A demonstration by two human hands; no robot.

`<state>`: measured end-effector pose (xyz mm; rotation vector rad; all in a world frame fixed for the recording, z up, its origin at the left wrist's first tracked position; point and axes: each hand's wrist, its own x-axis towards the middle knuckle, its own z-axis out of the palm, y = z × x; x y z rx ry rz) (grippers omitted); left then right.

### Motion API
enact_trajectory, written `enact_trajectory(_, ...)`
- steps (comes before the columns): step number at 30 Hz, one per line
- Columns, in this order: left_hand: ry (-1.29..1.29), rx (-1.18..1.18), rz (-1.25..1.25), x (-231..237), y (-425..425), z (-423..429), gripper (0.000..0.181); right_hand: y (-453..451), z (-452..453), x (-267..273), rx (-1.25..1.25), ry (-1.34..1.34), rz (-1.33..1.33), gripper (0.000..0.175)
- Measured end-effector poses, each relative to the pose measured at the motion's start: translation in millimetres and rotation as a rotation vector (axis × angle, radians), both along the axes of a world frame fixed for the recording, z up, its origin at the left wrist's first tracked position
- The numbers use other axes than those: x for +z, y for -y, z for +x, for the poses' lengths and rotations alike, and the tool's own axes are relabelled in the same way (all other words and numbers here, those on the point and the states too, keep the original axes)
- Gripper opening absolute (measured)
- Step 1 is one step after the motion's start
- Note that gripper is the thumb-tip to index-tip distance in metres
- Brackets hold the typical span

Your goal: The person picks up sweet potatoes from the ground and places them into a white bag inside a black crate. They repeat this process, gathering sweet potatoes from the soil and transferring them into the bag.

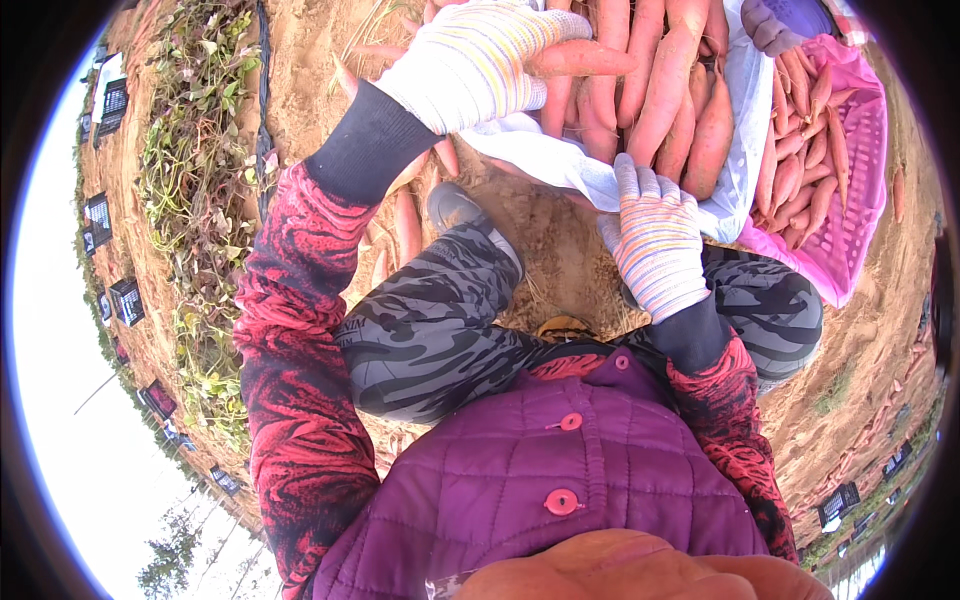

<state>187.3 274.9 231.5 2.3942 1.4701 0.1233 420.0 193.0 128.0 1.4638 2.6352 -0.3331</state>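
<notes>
Sweet potatoes (pixel 664 90) lie packed in a container lined with white-blue plastic film (pixel 559 161) at the top centre. My left hand (pixel 480 64), in a striped knit glove, grips one sweet potato (pixel 581 58) at the container's left side. My right hand (pixel 660 236), gloved alike, lies over the near edge of the liner, its fingers hooked over the film and its thumb outside. More sweet potatoes (pixel 407 225) lie on the soil below my left hand.
A pink-lined crate (pixel 862 180) of smaller sweet potatoes stands at the right. Another person's dark-gloved hand (pixel 769 28) is beside it at the top. Vines (pixel 202 187) run along the left, and black crates (pixel 126 301) stand farther off. My bent legs are close below the lined container.
</notes>
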Motion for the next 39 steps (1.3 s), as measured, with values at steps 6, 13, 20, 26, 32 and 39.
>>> enact_trajectory(6, 0.264, 0.277, 0.043, -40, -21, 18, 0.042, -8, 8, 10, 0.051, -0.096, -0.025, 0.061)
enact_trajectory(13, 0.031, 0.283, 0.423, -110, -27, 17, 0.062, -18, 6, 15, 0.061, 0.001, -0.157, 0.062)
enact_trajectory(20, -0.327, 0.319, -0.064, -154, -14, 16, 0.051, -17, 4, 15, 0.056, -0.026, -0.146, 0.059)
enact_trajectory(26, 0.122, 0.747, -0.113, -176, -28, 11, 0.051, -15, 1, 12, 0.058, -0.04, -0.051, 0.054)
enact_trajectory(32, 0.213, 0.357, 0.176, -87, -3, -33, 0.049, -11, 7, 1, 0.127, -0.066, 0.021, 0.056)
enact_trajectory(39, 0.673, 1.557, 0.047, -31, 226, -223, 0.049, -19, 9, -18, 0.159, -0.156, 0.03, 0.049)
